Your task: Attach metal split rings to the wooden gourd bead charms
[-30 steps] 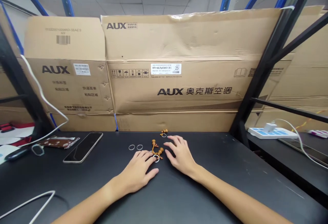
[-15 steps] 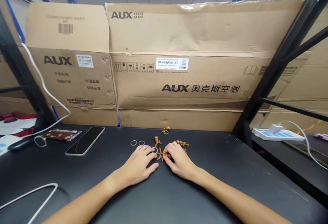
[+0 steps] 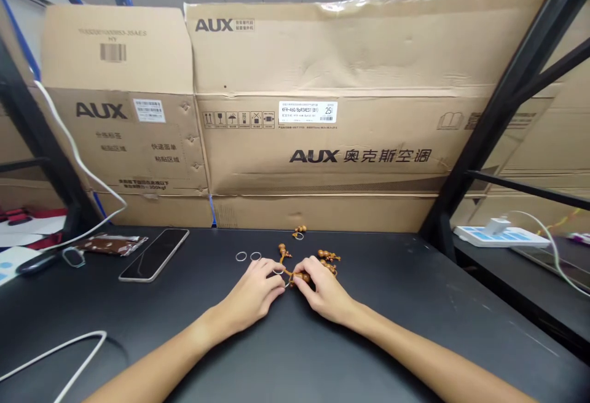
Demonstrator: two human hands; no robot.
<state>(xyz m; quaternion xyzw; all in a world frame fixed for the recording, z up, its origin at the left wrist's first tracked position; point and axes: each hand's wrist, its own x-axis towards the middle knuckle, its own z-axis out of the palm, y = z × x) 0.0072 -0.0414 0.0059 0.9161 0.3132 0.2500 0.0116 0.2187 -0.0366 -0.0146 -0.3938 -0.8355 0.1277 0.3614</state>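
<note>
Your right fingertips [image 3: 307, 269] pinch a small wooden gourd bead [image 3: 300, 277] on a thin cord, thumb against forefinger. Your left fingertips [image 3: 271, 265] sit close together beside a steel split ring [image 3: 278, 271]; whether they grip it, the view does not show. Your right hand [image 3: 326, 292] and left hand [image 3: 251, 292] nearly meet above a black bench top [image 3: 405, 323].

Handling, as judged: the bead seems light, hard and smooth, apt to roll, so hold it at its waist. The ring looks thin and stiff, best lifted by its edge.

Nearby: one gourd charm [image 3: 282, 251] just beyond your left hand; a bead cluster [image 3: 328, 261] just past your right; another charm with a ring [image 3: 299, 231] at the far edge; two loose rings [image 3: 241, 256] to the left. Farther left lies a smartphone [image 3: 153, 255], clear of your hands. AUX cartons [image 3: 322, 145] stand behind the bench.
</note>
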